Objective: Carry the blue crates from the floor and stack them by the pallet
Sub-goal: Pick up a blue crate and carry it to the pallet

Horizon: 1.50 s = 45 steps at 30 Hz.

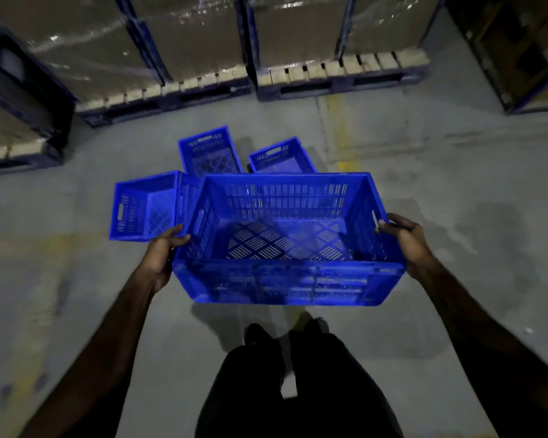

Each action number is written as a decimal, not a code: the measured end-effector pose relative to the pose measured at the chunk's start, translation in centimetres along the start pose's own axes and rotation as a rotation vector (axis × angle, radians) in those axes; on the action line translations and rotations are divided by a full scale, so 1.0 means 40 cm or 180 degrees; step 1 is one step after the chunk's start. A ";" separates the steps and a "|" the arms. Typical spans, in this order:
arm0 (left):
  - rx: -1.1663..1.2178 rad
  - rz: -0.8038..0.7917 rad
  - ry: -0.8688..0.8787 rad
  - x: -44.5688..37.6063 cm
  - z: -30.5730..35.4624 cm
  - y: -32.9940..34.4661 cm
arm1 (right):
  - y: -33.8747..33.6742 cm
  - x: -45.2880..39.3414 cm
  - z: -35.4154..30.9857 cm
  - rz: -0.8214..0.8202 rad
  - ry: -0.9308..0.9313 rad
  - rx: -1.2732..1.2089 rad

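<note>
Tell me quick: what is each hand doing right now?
Left hand: closed on the left end of the held blue crate.
Right hand: closed on the crate's right end.

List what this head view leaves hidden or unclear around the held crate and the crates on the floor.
- Near parts of the three blue plastic floor crates: covered by the held blue slatted crate.
- Fingertips of the left hand and right hand: tucked past the crate's ends.
- Wrapped pallet loads: cut off by the top edge.
- Feet: blurred, dark.
</note>
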<state>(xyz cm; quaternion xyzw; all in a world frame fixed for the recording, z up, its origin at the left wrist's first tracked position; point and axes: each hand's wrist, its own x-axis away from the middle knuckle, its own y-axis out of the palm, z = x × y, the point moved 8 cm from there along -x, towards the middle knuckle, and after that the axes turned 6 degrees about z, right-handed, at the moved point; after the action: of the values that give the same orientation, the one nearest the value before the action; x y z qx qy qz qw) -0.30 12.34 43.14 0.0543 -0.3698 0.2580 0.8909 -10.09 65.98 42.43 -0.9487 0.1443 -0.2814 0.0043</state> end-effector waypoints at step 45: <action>-0.1113 -0.1609 0.0604 -0.261 0.497 1.181 | -0.475 -0.237 -0.272 0.1367 0.0215 -0.0903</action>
<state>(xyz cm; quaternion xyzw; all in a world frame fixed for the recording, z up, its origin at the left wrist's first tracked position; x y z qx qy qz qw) -42.66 42.92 45.86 -0.0338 -0.2986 -0.0350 0.9531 -18.37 87.59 48.24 -0.8775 0.3805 -0.2825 -0.0740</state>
